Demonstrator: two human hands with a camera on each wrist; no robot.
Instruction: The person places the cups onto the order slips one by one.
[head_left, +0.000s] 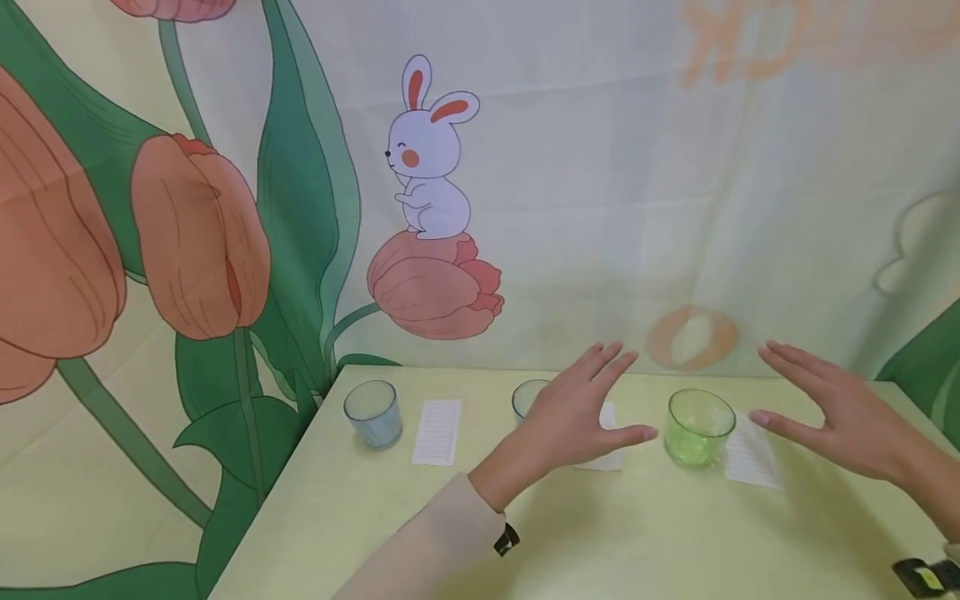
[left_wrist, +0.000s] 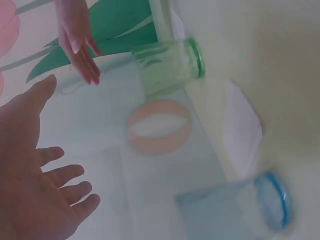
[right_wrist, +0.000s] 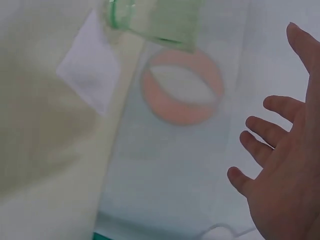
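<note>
A green glass cup (head_left: 699, 433) stands upright on the table, between my two raised hands. My left hand (head_left: 573, 408) hovers to its left, fingers spread and nothing held; in the head view it partly covers a blue glass cup (head_left: 528, 398). To the right of the green cup, my right hand (head_left: 840, 412) is held up with extended fingers and thumb, also holding nothing. The right wrist view shows this palm (right_wrist: 290, 185) bare. Another blue glass cup (head_left: 375, 417) stands at the left of the table.
Beside each cup lies a white slip of paper: a left slip (head_left: 437, 433), a middle slip (head_left: 603, 458) partly behind my left hand, and a right slip (head_left: 752, 454). The pale yellow table (head_left: 360, 517) meets a printed curtain (head_left: 570, 208) at its back edge.
</note>
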